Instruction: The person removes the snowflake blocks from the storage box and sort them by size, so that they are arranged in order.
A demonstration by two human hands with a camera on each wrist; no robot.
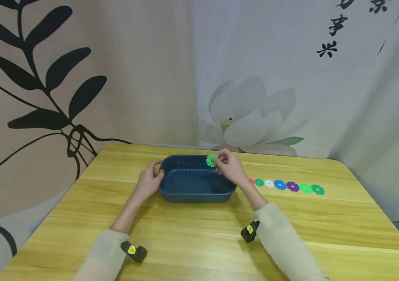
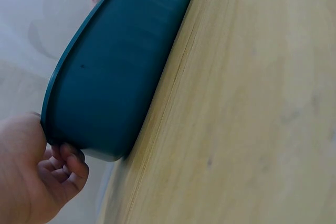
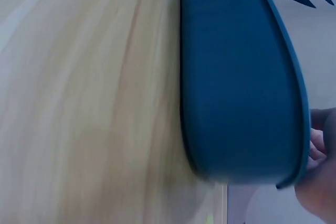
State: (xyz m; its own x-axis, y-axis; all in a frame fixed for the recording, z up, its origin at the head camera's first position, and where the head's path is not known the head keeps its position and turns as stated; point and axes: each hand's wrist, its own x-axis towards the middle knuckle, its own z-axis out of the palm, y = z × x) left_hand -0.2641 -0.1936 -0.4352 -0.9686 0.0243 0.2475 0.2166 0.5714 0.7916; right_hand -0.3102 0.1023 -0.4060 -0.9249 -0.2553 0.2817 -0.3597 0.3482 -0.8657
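Observation:
A dark blue plastic basin (image 1: 196,198) stands on the wooden table. My left hand (image 1: 149,179) grips its left rim, thumb on the inner side; the left wrist view shows the curled fingers (image 2: 73,169) under the rim, against the outer wall. Over the back right part of the basin, my right hand (image 1: 230,166) pinches a green notched plastic disc (image 1: 211,160) between thumb and fingers. In the right wrist view the basin's outer wall (image 3: 241,87) hides the disc, and only part of the right hand (image 3: 319,166) shows beyond the rim.
Right of the basin several notched discs lie in a row, among them a white one (image 1: 269,183), a blue one (image 1: 280,184), a purple one (image 1: 292,186) and a dark green one (image 1: 317,189). A printed curtain (image 1: 150,78) hangs behind the table (image 1: 192,242).

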